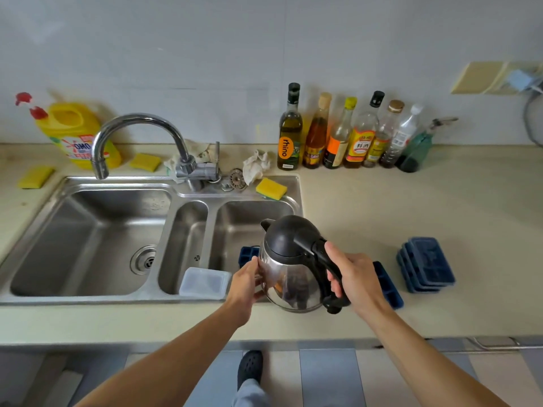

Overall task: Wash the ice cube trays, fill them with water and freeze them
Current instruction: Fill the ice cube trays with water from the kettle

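Observation:
I hold a steel kettle (289, 268) with a black lid above the counter's front edge. My right hand (357, 277) grips its black handle. My left hand (246, 282) rests against the kettle's steel side with fingers spread. A blue ice cube tray (388, 284) lies on the counter behind the kettle, mostly hidden; its left end (246, 255) pokes out over the right sink basin. A stack of blue ice cube trays (426, 264) sits further right on the counter.
The steel sink (88, 236) has a large left basin and smaller middle and right ones, with a tap (138, 142) over it. A clear plastic lid (204, 283) lies on the sink's front rim. Sponges, a detergent jug (73, 133) and several bottles (346, 136) line the back.

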Action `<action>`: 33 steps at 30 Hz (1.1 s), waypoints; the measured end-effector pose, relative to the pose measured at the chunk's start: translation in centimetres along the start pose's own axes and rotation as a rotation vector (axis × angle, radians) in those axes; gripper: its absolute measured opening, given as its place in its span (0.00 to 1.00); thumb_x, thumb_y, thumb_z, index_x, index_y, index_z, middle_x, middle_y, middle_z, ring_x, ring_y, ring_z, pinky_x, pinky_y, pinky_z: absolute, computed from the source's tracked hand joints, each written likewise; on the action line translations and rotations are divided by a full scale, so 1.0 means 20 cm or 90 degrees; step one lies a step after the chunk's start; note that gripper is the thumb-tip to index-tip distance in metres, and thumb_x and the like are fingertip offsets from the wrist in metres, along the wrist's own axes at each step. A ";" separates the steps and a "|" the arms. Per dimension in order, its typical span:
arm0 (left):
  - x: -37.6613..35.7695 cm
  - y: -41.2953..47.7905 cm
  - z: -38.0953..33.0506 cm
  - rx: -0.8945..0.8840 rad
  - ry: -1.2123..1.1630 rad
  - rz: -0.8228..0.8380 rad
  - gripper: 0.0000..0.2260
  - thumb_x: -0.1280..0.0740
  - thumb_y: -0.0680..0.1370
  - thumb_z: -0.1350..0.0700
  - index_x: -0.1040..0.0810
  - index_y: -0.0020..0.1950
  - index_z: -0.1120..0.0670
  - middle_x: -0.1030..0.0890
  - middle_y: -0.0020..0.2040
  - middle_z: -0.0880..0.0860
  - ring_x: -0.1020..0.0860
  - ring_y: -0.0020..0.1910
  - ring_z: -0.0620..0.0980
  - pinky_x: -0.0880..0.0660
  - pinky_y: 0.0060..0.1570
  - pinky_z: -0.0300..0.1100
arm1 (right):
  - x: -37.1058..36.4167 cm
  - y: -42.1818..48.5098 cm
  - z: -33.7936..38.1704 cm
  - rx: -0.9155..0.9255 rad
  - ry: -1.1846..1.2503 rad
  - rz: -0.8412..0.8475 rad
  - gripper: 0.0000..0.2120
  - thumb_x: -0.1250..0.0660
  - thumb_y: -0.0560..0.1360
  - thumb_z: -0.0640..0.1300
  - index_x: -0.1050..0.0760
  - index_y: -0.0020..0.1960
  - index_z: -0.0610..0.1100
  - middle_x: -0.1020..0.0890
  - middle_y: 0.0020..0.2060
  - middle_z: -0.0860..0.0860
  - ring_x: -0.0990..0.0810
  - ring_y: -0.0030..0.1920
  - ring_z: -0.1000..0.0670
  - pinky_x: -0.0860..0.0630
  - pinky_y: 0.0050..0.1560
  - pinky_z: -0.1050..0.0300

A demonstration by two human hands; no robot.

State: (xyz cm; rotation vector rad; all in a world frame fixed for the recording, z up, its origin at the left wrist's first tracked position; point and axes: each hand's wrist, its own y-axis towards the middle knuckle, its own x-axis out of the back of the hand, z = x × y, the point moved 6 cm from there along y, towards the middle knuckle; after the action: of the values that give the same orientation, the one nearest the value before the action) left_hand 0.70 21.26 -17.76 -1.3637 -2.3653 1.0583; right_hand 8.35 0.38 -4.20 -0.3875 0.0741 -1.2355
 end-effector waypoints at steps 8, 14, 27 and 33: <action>0.05 0.03 0.00 0.023 -0.032 0.013 0.20 0.42 0.85 0.45 0.19 0.60 0.59 0.15 0.55 0.58 0.19 0.58 0.60 0.21 0.51 0.53 | -0.07 0.06 0.02 -0.026 -0.010 0.007 0.31 0.31 0.68 0.69 0.21 0.32 0.39 0.24 0.26 0.46 0.28 0.24 0.50 0.31 0.25 0.58; 0.07 0.04 0.00 0.026 -0.034 0.025 0.20 0.43 0.85 0.46 0.18 0.58 0.59 0.14 0.53 0.58 0.18 0.57 0.59 0.21 0.50 0.52 | -0.11 0.08 0.03 -0.032 -0.023 0.008 0.25 0.31 0.78 0.60 0.21 0.31 0.43 0.23 0.26 0.47 0.28 0.24 0.50 0.30 0.25 0.59; 0.08 0.05 0.02 0.048 -0.049 0.043 0.20 0.44 0.85 0.46 0.20 0.60 0.59 0.15 0.55 0.59 0.19 0.59 0.61 0.23 0.61 0.59 | -0.14 0.10 0.08 -0.035 -0.062 0.003 0.26 0.32 0.78 0.59 0.21 0.27 0.45 0.23 0.26 0.47 0.28 0.23 0.50 0.29 0.26 0.58; 0.09 0.06 0.03 0.064 -0.059 0.041 0.20 0.43 0.85 0.45 0.20 0.62 0.59 0.16 0.57 0.60 0.20 0.59 0.61 0.25 0.64 0.61 | -0.15 0.09 0.09 -0.043 -0.055 0.001 0.25 0.31 0.78 0.58 0.22 0.27 0.44 0.23 0.26 0.46 0.28 0.23 0.49 0.29 0.26 0.57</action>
State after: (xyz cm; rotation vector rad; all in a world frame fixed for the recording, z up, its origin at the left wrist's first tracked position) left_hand 0.23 22.74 -19.31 -1.3925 -2.3106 1.2655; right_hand 9.46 4.13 -3.48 -0.4991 0.0420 -1.2160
